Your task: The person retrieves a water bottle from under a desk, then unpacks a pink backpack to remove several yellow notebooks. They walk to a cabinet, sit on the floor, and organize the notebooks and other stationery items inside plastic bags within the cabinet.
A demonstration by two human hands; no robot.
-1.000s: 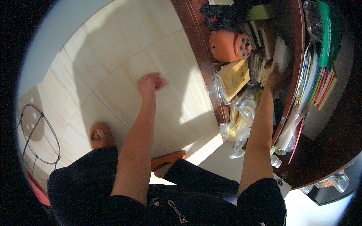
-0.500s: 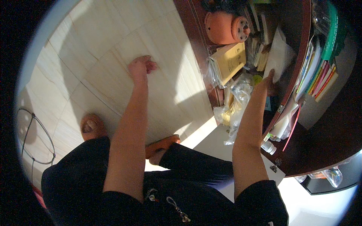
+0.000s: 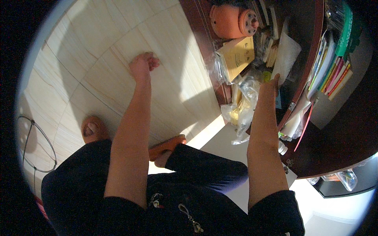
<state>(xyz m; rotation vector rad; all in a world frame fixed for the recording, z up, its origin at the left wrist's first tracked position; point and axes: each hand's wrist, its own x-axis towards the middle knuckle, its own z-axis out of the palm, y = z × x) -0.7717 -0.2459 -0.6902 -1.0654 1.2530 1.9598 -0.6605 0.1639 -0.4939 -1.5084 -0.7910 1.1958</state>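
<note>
Over the tiled floor, my left hand (image 3: 145, 65) hangs away from everything, its fingers curled in and nothing visible in them. My right hand (image 3: 271, 83) reaches into a dark red wooden cabinet (image 3: 303, 84) and grips the lower end of a white, slightly see-through sheet (image 3: 289, 53). Some of its fingers are hidden behind the wrist and sheet. Beside that hand lie a crumpled clear plastic bag (image 3: 249, 92) with something yellowish inside and a yellow-covered booklet stack (image 3: 238, 57) in plastic. Small packets (image 3: 271, 57) stand just left of the sheet.
An orange round pot-like object (image 3: 226, 21) sits at the cabinet's far end. Books and papers (image 3: 334, 76) fill the compartment on the right, near a green folder (image 3: 345, 33). A white cabinet door (image 3: 232, 151) stands open by my knee. A black wire frame (image 3: 39, 145) is at left.
My right hand and the white sheet have shifted slightly left, and the hand has turned. My left hand stays curled over the floor. The whole view has moved a little.
</note>
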